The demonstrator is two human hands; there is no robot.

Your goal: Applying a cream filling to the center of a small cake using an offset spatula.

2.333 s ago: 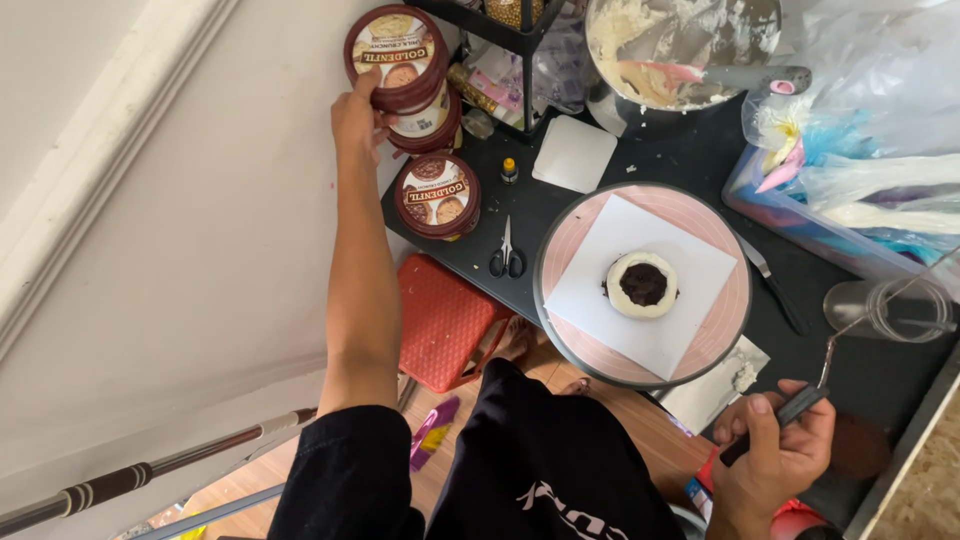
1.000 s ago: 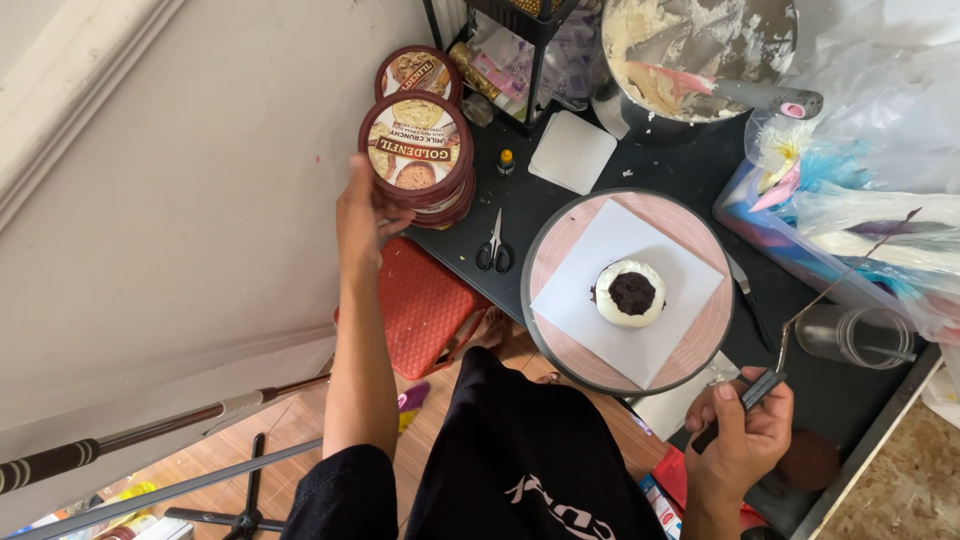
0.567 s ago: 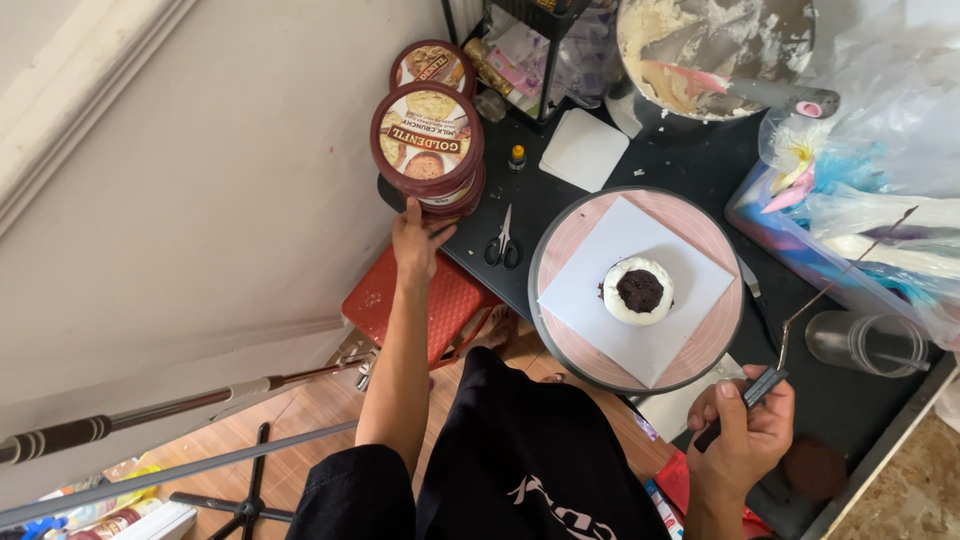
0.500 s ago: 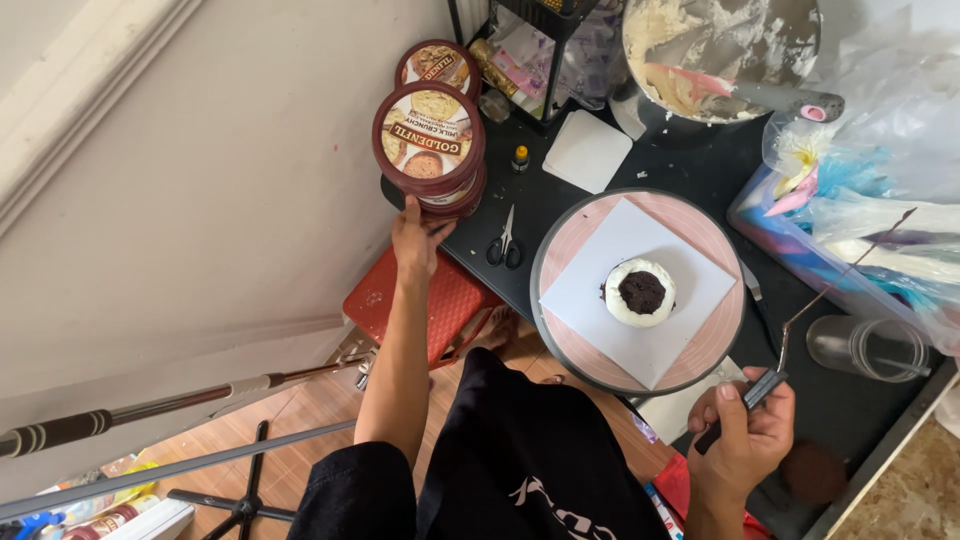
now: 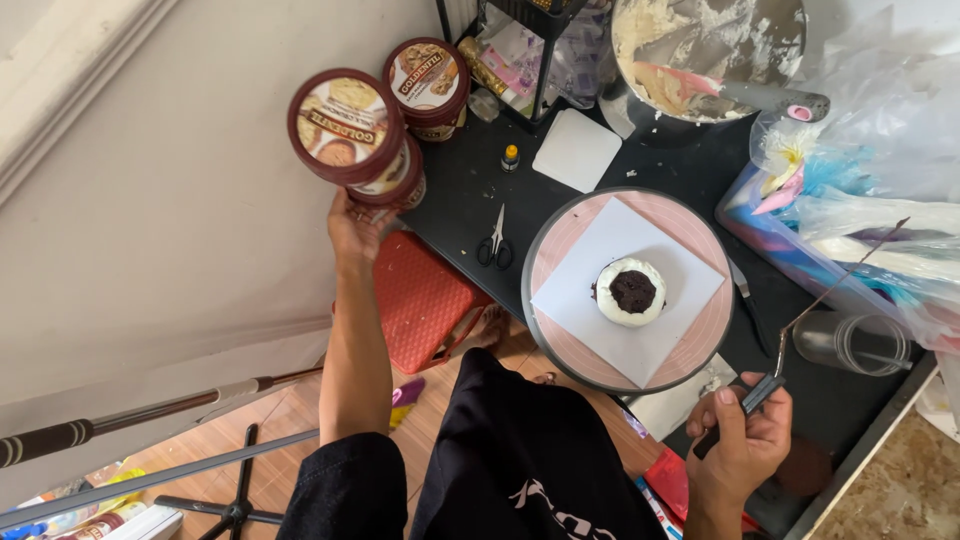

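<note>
Tub up, spatula ready

Left hand [image 5: 352, 222] grips a round brown-lidded tub [image 5: 346, 126]; right hand [image 5: 742, 446] clenches a thin metal offset spatula [image 5: 800, 325] over the black counter [image 5: 460, 190].

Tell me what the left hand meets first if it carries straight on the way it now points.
The left hand points up the frame and already holds the brown round tub. Straight beyond it lies only the pale wall, though depth is hard to judge from above.

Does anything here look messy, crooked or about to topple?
The big metal mixing bowl at the table's far edge is smeared with cream all over its inside. The left hand holds a round brown-lidded tub tipped on its side. The right hand holds a thin metal spatula. Nothing looks spilled.
</note>
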